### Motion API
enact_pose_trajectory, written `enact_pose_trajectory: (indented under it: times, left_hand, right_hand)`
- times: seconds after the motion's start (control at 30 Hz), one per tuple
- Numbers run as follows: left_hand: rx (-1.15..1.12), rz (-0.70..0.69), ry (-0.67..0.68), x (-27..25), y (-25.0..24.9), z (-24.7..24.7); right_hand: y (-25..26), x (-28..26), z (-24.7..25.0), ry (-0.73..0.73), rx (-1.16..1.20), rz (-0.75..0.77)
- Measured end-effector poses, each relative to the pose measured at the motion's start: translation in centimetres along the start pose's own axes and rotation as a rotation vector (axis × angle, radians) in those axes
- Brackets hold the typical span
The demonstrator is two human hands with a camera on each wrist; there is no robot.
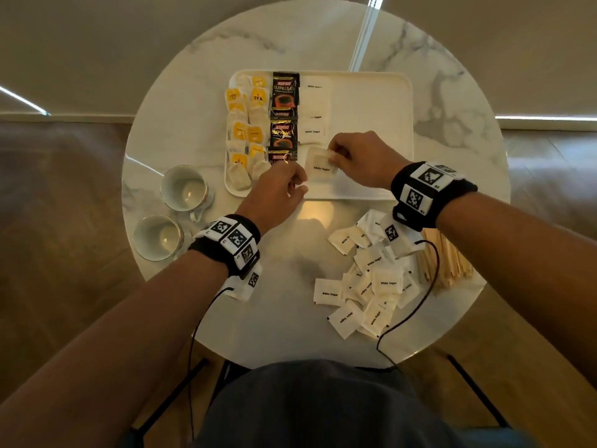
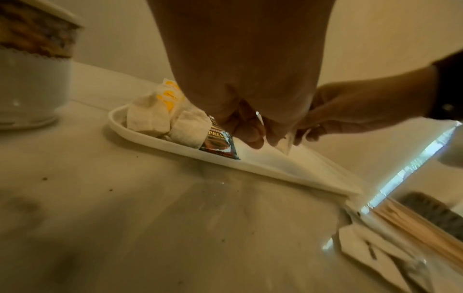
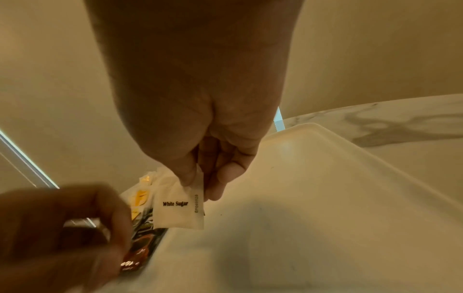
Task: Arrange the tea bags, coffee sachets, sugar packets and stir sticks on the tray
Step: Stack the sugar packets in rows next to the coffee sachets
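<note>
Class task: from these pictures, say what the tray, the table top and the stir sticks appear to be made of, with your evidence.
Tray: probably plastic or melamine; plain cream, smooth, rounded rim.
Table top: marble or a marble-look surface; white with grey veins, glossy reflections.
Stir sticks: likely wood; pale tan, flat, matte strips.

Two white cups side by side on round marble table; wood floor.

Perhaps hotel room, marble table, cups
</note>
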State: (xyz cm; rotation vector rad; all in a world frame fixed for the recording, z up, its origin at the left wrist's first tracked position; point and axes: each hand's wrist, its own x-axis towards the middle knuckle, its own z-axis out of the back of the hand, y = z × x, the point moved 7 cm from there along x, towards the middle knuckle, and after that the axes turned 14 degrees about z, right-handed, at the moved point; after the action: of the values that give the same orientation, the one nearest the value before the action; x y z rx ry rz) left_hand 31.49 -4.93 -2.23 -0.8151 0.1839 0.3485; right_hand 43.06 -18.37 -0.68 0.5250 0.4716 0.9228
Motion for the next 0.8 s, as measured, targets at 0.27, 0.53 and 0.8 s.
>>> enact_pose_trajectory:
  times: [0.27, 0.53, 0.8]
  left_hand:
    - [0.125, -0.067, 0.072, 0.1, 1.2, -2.8]
    - [0.101, -0.043, 0.081, 0.1, 1.7, -3.0]
    - [0.1, -0.052, 0.064, 0.0, 1.4, -2.9]
  right_hand:
    - [-2.5, 5.2, -0.8, 0.046, -0.022, -0.06]
    - [-3.0, 5.9, -1.4, -0.033, 0.042, -0.058]
    - [-2.7, 5.1, -1.8, -0.014, 0.029, -0.053]
